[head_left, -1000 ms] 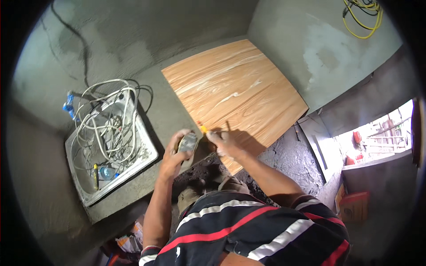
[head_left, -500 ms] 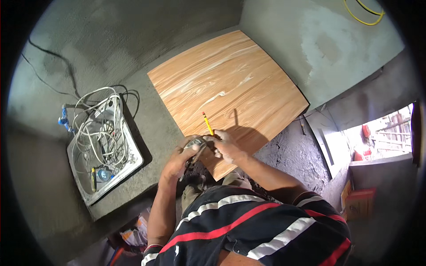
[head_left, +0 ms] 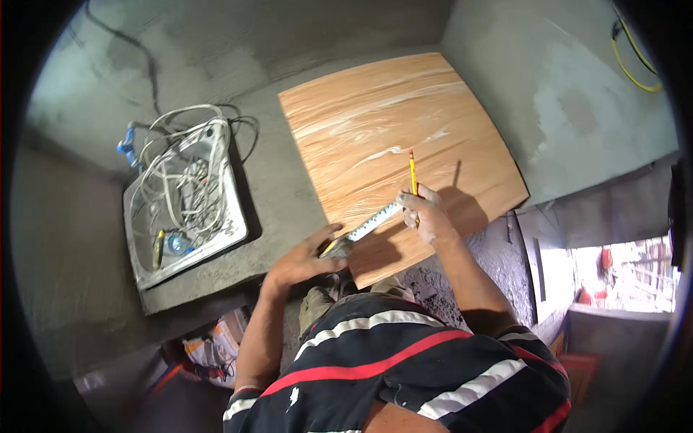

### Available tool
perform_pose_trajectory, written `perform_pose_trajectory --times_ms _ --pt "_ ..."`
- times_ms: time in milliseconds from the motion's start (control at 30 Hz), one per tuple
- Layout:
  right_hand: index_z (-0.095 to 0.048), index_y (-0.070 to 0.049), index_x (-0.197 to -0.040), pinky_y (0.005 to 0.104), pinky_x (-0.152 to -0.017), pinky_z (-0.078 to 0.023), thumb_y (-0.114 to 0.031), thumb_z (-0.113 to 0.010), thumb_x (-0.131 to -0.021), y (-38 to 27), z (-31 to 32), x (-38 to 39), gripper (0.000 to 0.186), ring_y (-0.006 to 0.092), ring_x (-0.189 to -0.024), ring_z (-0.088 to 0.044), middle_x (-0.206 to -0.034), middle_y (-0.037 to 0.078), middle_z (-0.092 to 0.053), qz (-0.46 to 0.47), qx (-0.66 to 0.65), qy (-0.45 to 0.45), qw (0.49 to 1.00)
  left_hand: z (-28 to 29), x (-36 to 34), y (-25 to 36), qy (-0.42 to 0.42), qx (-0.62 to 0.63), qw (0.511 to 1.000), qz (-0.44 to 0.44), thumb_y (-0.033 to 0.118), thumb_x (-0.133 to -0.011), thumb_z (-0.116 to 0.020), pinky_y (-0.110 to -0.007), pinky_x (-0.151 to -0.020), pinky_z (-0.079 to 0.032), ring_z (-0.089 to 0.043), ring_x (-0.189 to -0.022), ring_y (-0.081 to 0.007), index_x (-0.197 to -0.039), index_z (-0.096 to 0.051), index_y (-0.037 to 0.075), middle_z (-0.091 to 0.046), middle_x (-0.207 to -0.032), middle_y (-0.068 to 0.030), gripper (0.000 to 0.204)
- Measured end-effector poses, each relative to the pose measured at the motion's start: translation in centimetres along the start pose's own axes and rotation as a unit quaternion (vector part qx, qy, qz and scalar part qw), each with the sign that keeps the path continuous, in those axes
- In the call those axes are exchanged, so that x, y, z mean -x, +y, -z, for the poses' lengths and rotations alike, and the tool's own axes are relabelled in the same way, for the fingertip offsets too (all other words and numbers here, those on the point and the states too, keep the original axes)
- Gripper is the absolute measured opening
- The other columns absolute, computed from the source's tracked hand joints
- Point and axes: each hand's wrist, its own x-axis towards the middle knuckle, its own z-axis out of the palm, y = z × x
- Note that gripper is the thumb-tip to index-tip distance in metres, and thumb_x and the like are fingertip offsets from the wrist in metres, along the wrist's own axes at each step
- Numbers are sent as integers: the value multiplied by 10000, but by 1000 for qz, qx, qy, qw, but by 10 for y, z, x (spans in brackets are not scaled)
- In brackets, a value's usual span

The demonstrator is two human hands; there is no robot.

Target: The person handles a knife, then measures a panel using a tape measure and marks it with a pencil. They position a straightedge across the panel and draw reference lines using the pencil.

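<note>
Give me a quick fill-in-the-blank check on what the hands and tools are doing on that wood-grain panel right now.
1. The right hand holds a yellow ____ over the wood-grain panel.
2. The left hand holds the tape measure case at the panel's ____ edge.
3. The tape blade stretches between the two ____.
4. White cables lie coiled in the steel ____ on the person's left.

Missing words: pencil; near; hands; sink

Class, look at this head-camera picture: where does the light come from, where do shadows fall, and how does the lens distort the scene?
Head view: bright daylight blows out the opening at lower right; the pencil and right hand cast shadows rightward on the wood-grain tile; the fisheye bends the tile's straight edges and leaves a black rim around the frame; the left hand and tape measure look sharp.
</note>
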Motion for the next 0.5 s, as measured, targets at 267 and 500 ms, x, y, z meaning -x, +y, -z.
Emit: perform_pose_trajectory --times_ms 267,500 --pt "-650 -32 -959 239 -428 -346 -144 -781 -864 -62 102 -18 197 62 -496 -440 -677 -28 -512 158 -35 220 962 15 55 -41 -103 -82 991 -7 306 -838 -768 -354 -1101 -418 -580 -1286 -271 -1408 -567 -51 -624 -1380 -194 702" --pt "-642 -24 -1090 234 -434 -335 -136 -753 -902 -41 175 -10 245 49 -525 -438 -778 -16 -567 165 -71 392 902 -16 20 -1 -83 38 990 109 210 -842 -750 -347 -1029 -462 -605 -1191 -231 -1377 -593 -65 -668 -1297 -161 622"
